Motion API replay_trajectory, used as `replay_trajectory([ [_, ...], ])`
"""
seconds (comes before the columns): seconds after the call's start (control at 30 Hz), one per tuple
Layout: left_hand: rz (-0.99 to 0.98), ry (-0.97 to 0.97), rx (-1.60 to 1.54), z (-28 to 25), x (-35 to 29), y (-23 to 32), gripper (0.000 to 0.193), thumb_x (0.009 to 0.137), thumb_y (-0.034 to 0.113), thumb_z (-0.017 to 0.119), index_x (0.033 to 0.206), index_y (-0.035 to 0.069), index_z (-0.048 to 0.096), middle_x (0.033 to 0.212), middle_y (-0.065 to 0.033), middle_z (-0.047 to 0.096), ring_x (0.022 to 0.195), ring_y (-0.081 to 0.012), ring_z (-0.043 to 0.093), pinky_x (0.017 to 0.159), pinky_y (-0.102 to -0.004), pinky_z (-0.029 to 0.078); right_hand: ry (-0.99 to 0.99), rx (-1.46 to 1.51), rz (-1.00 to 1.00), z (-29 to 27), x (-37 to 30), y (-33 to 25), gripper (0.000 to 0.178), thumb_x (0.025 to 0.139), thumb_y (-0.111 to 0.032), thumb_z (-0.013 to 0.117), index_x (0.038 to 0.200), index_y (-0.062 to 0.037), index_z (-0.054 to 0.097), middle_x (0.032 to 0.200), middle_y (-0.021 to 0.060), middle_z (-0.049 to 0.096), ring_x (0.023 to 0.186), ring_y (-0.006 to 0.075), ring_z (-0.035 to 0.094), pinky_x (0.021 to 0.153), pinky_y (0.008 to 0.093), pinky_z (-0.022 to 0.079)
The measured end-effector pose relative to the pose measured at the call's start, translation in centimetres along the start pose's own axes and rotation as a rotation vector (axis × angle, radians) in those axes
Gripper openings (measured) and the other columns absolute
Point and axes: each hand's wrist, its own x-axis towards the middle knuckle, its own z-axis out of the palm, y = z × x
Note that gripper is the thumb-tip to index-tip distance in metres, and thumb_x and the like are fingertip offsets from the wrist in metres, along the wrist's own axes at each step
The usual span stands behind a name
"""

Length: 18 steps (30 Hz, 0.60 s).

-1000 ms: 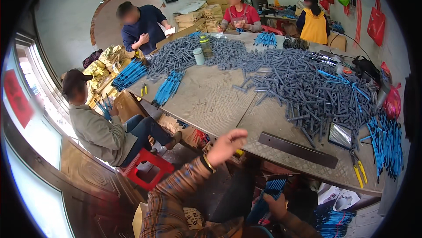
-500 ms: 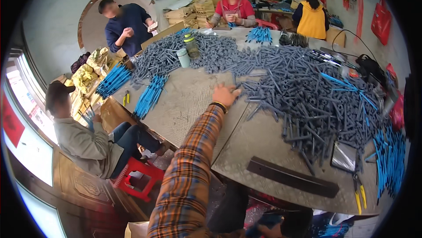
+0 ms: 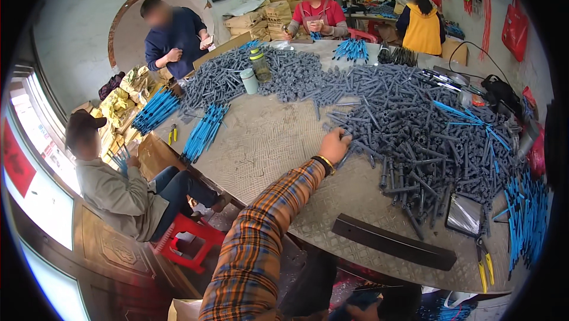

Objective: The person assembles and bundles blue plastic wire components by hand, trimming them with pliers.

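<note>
My left hand reaches across the table to the near left edge of a large pile of grey plastic tubes. Its fingers are curled closed against the tubes there; what they hold, if anything, is hidden under the hand. A loose tube lies beyond it. At the lower edge, below the tabletop, a dim skin-toned shape looks like my right hand; its fingers cannot be made out.
Blue rod bundles lie left, more blue rods right. A dark bar, a flat wrapped packet and yellow-handled pliers lie nearby. Two bottles stand in the pile. A seated person is at left; others are beyond the table.
My left hand has moved right and nearer to me along the pile's edge. Its fingers, spread before, are now curled in. The skin-toned shape below the table has hardly moved.
</note>
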Motion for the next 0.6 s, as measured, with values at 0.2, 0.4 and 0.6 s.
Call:
replay_trajectory([
  [0.2,0.226,0.106,-0.047,-1.8,-2.3,2.5,0.039,0.073,0.024,0.069,0.101,-0.001,0.059,0.089,-0.0159,0.063,0.083,-0.0299,0.060,0.073,-0.0363,0.047,-0.068,-0.017,0.041,0.5,-1.5,-1.9,0.064,0.073,-0.023,0.073,0.124,-0.0017,0.043,0.114,0.0079,0.051,0.100,0.0206,0.051,0.080,0.0349,0.045],
  [0.4,-0.108,-0.194,-0.699,-9.2,-7.5,7.8,0.032,0.082,0.010,0.061,0.112,0.004,0.054,0.089,-0.0035,0.060,0.073,-0.0122,0.059,0.066,-0.0242,0.048,-0.199,0.229,-0.102,2.5,-2.7,-5.9,0.020,0.083,-0.011,0.060,0.096,0.0036,0.055,0.085,0.0127,0.065,0.079,0.0205,0.063,0.073,0.0352,0.053],
  [0.6,-0.328,-0.419,-1.101,-14.1,-16.0,11.1,0.029,0.084,0.003,0.056,0.113,0.003,0.052,0.093,-0.0070,0.061,0.079,-0.0153,0.061,0.069,-0.0253,0.052,-0.297,0.157,-0.115,3.3,-2.4,-5.5,0.024,0.083,-0.016,0.060,0.098,0.0014,0.053,0.084,0.0133,0.064,0.080,0.0221,0.063,0.073,0.0335,0.052],
])
